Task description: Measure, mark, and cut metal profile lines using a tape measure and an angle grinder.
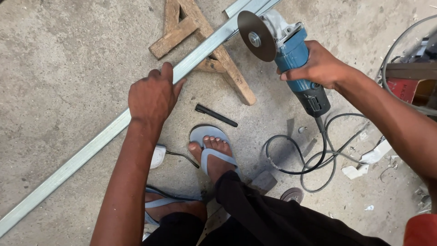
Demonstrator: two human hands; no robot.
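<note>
My left hand (152, 95) grips a long grey metal bar (86, 148) that runs diagonally from the lower left up over a wooden trestle (227, 68). My right hand (321, 66) holds a blue and black angle grinder (296, 64) by its body. Its round cutting disc (256, 35) sits just right of the bar, near the trestle's top. The grinder's black cable (314, 159) loops on the concrete floor below.
My feet in grey sandals (211, 152) stand on the concrete. A black rod (216, 115) lies beside the trestle leg. A spare disc (292, 195), metal offcuts and white scraps (364, 166) litter the right. Cables and a red object (405, 89) sit at far right.
</note>
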